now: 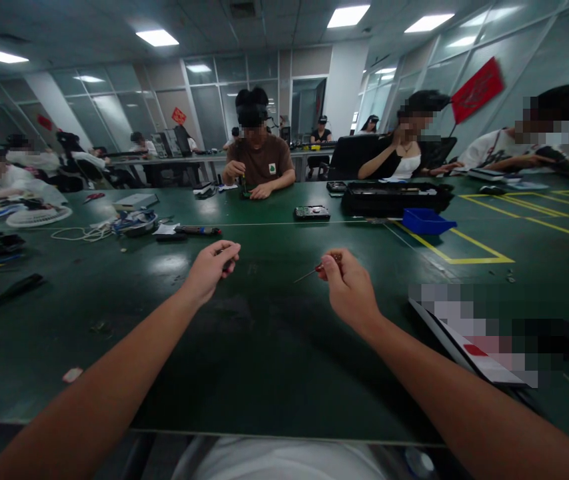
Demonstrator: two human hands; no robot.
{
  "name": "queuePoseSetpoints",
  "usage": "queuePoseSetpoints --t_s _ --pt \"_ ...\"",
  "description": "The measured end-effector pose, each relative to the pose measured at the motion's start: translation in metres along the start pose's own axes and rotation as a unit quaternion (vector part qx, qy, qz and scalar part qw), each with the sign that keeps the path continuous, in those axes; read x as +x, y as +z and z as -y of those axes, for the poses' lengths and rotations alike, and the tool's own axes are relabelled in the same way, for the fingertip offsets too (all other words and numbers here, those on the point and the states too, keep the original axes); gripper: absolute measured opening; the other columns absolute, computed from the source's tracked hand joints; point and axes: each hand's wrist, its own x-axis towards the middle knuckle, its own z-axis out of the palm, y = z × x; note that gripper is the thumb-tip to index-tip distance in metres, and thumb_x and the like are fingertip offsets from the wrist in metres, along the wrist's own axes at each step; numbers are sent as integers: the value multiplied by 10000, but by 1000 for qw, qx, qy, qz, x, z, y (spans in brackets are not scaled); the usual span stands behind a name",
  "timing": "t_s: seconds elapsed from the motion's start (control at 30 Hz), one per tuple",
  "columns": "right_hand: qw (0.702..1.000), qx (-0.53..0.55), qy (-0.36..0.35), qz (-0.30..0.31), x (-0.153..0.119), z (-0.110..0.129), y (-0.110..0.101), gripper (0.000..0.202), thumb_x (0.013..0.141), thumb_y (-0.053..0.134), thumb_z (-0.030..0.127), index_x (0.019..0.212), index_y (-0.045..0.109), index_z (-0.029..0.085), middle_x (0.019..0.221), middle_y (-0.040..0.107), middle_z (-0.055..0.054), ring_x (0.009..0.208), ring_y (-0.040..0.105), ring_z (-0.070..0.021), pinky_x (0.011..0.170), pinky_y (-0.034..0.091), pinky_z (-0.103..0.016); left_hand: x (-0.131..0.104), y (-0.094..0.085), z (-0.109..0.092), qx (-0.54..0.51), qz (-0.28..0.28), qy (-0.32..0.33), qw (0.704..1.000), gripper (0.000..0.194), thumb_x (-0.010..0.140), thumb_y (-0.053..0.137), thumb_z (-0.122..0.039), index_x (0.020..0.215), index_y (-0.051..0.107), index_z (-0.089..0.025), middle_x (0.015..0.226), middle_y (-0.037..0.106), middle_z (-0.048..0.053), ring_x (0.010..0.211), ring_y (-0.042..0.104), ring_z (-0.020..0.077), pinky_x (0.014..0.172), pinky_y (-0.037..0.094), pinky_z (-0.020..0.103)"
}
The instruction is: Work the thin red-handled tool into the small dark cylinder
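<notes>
Above the green table (264, 373), my right hand (347, 283) is closed around a small screwdriver (320, 267); its thin metal shaft points left and down. My left hand (212, 267) is curled, thumb and fingers pressed together around something small and dark (226, 259) that I cannot make out. The two hands are apart, with bare tabletop between them. Beyond them lies an opened drive-like device (312, 213), touched by neither hand.
A blue bin (427, 221) and a long black tray (397, 198) stand at the back right. Papers (494, 363) lie near my right forearm. Cables (134, 222) and dark tools (197, 231) are at the back left. Across the table a person in brown (267, 160) handles a small part.
</notes>
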Motion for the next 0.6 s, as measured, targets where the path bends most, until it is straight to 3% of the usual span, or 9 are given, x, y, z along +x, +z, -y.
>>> queuePoseSetpoints --t_s 0.07,0.23,0.37,0.5,0.6 --pt "1000 0 -3 0 0 1 0 259 1010 425 430 962 570 220 799 692 -47 747 674 -214 677 474 -350 5 -20 0 -27 -33 -7 999 274 751 725 -387 801 590 -154 731 543 -3 530 462 85 446 279 203" --pt "1000 4 -3 -1 0 2 0 255 1004 432 432 963 569 221 795 692 -46 753 683 -218 684 481 -353 13 -81 -6 -87 -173 -53 980 179 847 572 -201 983 655 -119 727 550 -1 532 484 97 459 332 217" --pt "1000 8 -9 -3 1 1 1 252 1004 432 435 949 564 226 793 688 -41 753 681 -219 696 482 -359 12 -134 -16 -63 -278 -57 957 129 857 505 -113 903 626 -107 697 542 -10 533 488 98 482 356 214" --pt "1000 7 -6 -1 1 0 1 253 1006 431 438 952 562 227 798 686 -42 751 676 -219 685 474 -358 3 -188 -21 -8 -422 -47 905 121 791 477 -34 775 572 -108 637 532 -23 503 468 96 455 316 199" --pt "1000 8 -4 3 1 0 1 254 1007 433 438 953 565 228 798 684 -42 753 675 -219 686 473 -358 -13 -216 -25 36 -501 -50 864 151 712 437 14 695 511 -117 557 491 -41 456 449 90 447 325 174"
